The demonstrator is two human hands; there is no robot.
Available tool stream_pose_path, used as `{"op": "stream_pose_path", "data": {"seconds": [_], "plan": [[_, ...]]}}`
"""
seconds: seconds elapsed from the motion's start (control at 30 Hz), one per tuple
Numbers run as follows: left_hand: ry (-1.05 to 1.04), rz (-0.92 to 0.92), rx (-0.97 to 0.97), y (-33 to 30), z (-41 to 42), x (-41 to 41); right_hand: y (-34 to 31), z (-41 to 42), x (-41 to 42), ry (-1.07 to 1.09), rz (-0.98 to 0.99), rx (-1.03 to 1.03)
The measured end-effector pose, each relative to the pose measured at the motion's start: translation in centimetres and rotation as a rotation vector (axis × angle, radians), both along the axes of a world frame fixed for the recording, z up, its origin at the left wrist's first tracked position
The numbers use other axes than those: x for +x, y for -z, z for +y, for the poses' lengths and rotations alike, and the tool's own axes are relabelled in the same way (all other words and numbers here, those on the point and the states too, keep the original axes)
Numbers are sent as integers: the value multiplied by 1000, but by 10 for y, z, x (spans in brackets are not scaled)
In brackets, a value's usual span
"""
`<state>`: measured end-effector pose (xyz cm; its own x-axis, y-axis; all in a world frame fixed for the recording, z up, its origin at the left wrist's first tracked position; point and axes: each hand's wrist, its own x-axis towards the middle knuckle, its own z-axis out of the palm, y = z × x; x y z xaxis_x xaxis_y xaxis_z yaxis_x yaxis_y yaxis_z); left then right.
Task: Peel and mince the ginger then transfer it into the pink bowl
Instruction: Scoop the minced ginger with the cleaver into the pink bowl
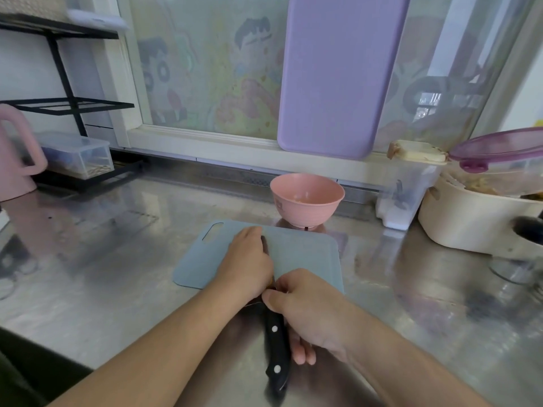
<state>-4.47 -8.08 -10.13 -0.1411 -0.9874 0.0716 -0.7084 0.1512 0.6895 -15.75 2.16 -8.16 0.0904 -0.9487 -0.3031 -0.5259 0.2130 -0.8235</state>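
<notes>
The pink bowl (307, 199) stands on the steel counter (117, 259) just past the far edge of the blue cutting board (308, 259); from here its inside looks bare apart from a pale glint near the bottom. Off to the right sits a clear plastic box (402, 198) with a cream lid and something white in its lower part. Beside it is a cream pot (476, 221) holding some brownish food, with a purple-rimmed clear lid (499, 151) tilted over it. At the far left a clear lidded tub (78, 155) rests on the bottom of a black wire rack (67, 104), its contents too blurred to name, and a pink jug (14, 163) stands in front of that.

A lilac cutting board (340, 74) leans upright against the window behind the bowl.

On the blue board the left hand (249, 259) lies palm down with fingers flat and together, pressing on the blade of a knife (276, 342). The right hand (308, 309) is curled round the black riveted handle, which juts off the near edge of the board. The ginger is hidden under the hands; only a small yellow speck (269, 284) shows between them, at the near side of the board.
</notes>
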Motion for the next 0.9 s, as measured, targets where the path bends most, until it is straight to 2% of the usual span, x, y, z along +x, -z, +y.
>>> {"op": "stream_pose_path", "data": {"seconds": [0.2,0.33,0.5,0.6,0.77,0.9], "plan": [[-6,39,-74,-18,7,-2,-6,1,-7,46,-171,-55],[-29,45,-215,-44,5,-6,-15,-3,-16,72,-273,-132],[38,52,-389,-91,-17,-33,-45,-17,-41,141,-411,-236],[95,111,-422,-110,-49,-60,-70,-35,-64,172,-409,-293],[150,202,-399,-109,-94,-102,-85,-72,-99,253,-283,-350],[92,143,-326,-82,-116,-111,-73,-89,-117,323,-200,-320]]}}
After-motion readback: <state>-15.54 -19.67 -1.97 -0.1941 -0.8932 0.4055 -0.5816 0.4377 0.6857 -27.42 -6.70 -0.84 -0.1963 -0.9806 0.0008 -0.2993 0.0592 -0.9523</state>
